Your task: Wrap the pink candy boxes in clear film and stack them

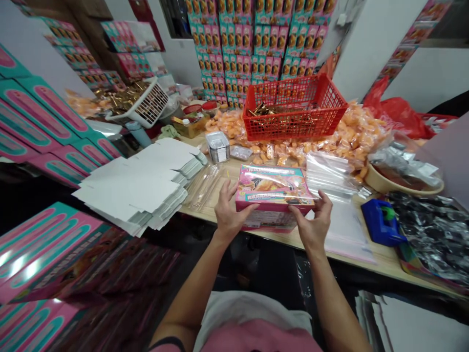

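Note:
A pink printed box (pixel 273 188) in a shiny clear wrap sits at the front edge of the wooden table (pixel 205 211). My left hand (pixel 230 208) grips its left end, thumb against the front face. At the right end my right hand (pixel 313 215) holds it the same way, thumb on the front near the top edge. Right of the box lie clear plastic bags (pixel 330 176). A stack of foil trays (pixel 217 146) stands behind it on the left.
Flattened white cartons (pixel 135 181) are stacked at left. A red basket (pixel 293 129) with gold pieces stands at the back among orange packets (pixel 227 124). At right are a blue tape dispenser (pixel 379 225), a bowl (pixel 403 188) and black packets (pixel 436 234). Pink-and-teal boxes (pixel 47 117) rise at far left.

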`<state>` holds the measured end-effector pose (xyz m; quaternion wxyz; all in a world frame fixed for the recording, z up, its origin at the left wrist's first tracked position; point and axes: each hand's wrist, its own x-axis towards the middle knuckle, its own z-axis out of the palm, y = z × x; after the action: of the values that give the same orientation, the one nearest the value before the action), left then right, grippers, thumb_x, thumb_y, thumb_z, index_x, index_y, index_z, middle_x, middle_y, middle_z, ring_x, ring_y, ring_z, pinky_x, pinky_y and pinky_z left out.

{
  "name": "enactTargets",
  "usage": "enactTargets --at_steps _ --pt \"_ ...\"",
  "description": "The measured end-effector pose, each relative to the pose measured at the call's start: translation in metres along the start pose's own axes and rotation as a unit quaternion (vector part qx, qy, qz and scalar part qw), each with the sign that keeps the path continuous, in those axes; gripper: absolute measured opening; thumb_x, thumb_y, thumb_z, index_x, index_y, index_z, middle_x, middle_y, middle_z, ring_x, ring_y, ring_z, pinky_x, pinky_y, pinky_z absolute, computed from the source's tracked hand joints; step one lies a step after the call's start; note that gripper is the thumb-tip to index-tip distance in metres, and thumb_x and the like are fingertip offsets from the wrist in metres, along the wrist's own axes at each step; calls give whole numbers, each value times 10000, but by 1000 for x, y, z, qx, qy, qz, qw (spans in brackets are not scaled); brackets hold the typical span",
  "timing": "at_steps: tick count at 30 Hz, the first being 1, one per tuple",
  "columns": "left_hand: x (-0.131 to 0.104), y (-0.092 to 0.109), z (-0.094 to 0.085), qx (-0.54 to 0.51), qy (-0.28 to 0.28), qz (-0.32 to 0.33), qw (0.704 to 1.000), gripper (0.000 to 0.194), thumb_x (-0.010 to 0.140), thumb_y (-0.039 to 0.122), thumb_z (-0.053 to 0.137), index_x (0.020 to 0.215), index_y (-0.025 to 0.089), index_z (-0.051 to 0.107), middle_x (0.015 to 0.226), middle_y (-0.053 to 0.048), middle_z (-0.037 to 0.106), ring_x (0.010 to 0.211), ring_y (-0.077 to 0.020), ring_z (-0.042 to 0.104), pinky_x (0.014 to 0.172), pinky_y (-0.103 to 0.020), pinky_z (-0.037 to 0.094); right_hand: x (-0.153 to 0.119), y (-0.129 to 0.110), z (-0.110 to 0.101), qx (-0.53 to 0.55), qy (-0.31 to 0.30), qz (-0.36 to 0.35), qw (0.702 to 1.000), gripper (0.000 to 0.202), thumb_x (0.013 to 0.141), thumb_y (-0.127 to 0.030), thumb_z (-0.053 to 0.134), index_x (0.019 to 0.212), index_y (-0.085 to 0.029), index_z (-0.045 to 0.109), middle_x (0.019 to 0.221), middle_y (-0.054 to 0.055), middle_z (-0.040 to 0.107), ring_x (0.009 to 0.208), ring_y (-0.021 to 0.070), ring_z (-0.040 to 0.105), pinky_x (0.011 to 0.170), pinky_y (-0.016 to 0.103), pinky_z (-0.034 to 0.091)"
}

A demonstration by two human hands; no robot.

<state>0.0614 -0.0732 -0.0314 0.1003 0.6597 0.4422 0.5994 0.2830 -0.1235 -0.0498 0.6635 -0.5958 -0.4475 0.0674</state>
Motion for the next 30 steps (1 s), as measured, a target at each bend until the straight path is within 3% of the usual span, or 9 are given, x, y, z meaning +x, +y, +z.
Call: enactTargets --at_steps 5,12,17,19,22,24,26,30 --pt "15 -19 -23 26 -84 59 994 722 820 533 757 1411 205 502 1201 -143 741 1136 -306 718 987 -423 587 9 13 -21 33 -90 1 995 586 825 -377 756 1349 -243 531 1196 99 705 1054 242 703 960 429 559" --pt "31 -29 -38 4 -174 65 983 695 871 519 688 1453 186 506 1205 -141 749 1189 -297 691 1066 -440 529 20 19 -38 69 -181 17 981 495 950 -404 604 1401 -243 479 1212 107 726 1166 250 692 1008 446 542" --pt "34 -32 -47 -67 -240 -35 968 749 880 525 669 1521 207 450 1296 -128 710 1292 -317 619 1177 -477 408 28 14 -44 102 -184 73 975 507 933 -513 598 1373 -279 507 1191 88 740 1172 246 684 1090 463 487" --pt "38 -35 -50 -146 -226 -94 958 797 887 600 619 1548 208 409 1366 -143 665 1340 -327 575 1203 -495 361 33 12 -46 137 -174 122 968 518 901 -577 607 1330 -296 532 1208 73 734 1164 243 685 1084 461 491" --pt "51 -33 -47 -267 -195 -203 922 951 811 780 543 1565 229 362 1531 -180 504 1420 -366 480 1167 -548 381 47 8 -47 194 -203 231 931 607 835 -711 578 1293 -314 541 1322 70 681 1187 270 673 985 461 547" --pt "63 -24 -41 -289 -219 -281 889 1043 734 817 588 1570 246 336 1604 -197 388 1436 -403 443 1087 -578 447 61 1 -45 193 -253 280 906 687 781 -744 607 1326 -336 517 1385 63 644 1206 291 659 909 452 572" --pt "75 -11 -33 -248 -267 -330 871 1067 674 720 737 1553 249 357 1614 -202 360 1429 -414 441 1047 -562 479 76 -9 -39 160 -315 293 888 742 745 -691 690 1377 -362 485 1399 47 638 1221 301 645 871 443 579" --pt "93 14 -16 -179 -361 -329 854 928 525 428 941 1350 206 580 1397 -152 616 1272 -367 595 1038 -479 498 101 -26 -24 79 -411 283 863 803 657 -496 854 1372 -335 527 1237 63 724 1095 313 693 815 438 593"
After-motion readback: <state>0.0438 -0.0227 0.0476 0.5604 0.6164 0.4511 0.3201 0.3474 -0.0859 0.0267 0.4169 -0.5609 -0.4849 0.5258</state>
